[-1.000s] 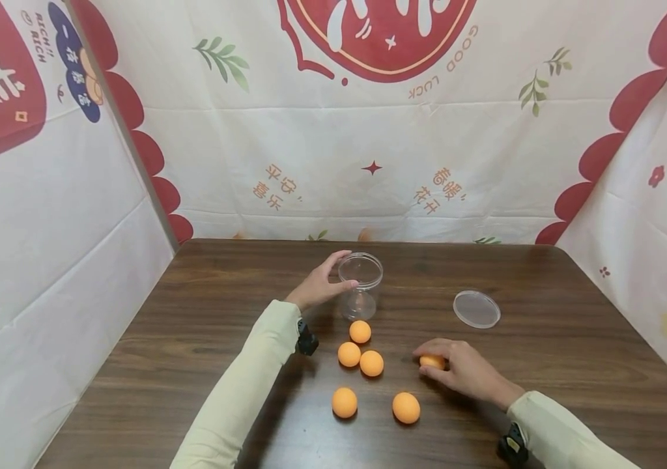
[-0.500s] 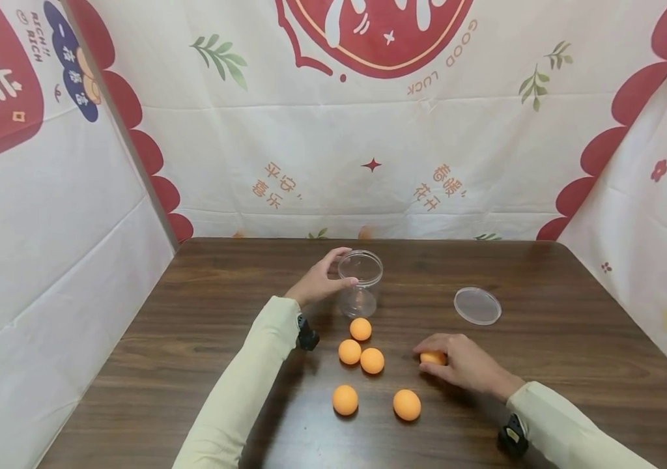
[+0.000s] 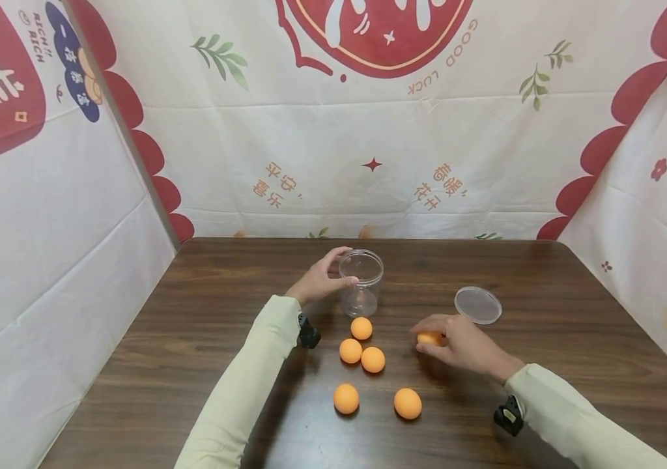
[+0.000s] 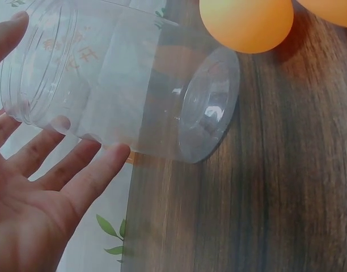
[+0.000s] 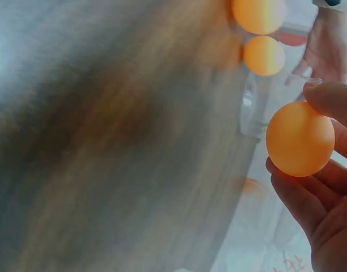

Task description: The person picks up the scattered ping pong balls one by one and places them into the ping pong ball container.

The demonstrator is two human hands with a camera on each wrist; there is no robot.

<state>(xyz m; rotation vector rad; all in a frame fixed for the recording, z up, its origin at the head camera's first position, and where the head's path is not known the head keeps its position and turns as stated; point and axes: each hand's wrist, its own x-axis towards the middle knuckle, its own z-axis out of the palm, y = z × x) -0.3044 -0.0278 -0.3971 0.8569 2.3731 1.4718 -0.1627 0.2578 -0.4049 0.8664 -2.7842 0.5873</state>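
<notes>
A clear plastic jar [image 3: 364,296] stands upright and uncovered near the far side of the table. My left hand [image 3: 319,283] holds it from the left, thumb at the near rim and fingers along the far side, as the left wrist view of the jar [image 4: 122,85] also shows. Between thumb and fingers, my right hand [image 3: 467,344] pinches an orange ping-pong ball [image 5: 300,139], a little above the table. Three more ping-pong balls [image 3: 373,359] lie grouped just in front of the jar; the two nearer ones look to be touching.
A round clear lid [image 3: 479,305] lies flat at the right, beyond my right hand. Two further balls, a left one [image 3: 346,398] and a right one [image 3: 408,404], rest closer to me on the brown wooden table [image 3: 193,365]. Printed cloth [image 3: 322,143] hangs behind and at both sides.
The right hand has lifted its ball off the table and shifted slightly forward. My left hand stays at the jar, and the loose balls lie where they were.
</notes>
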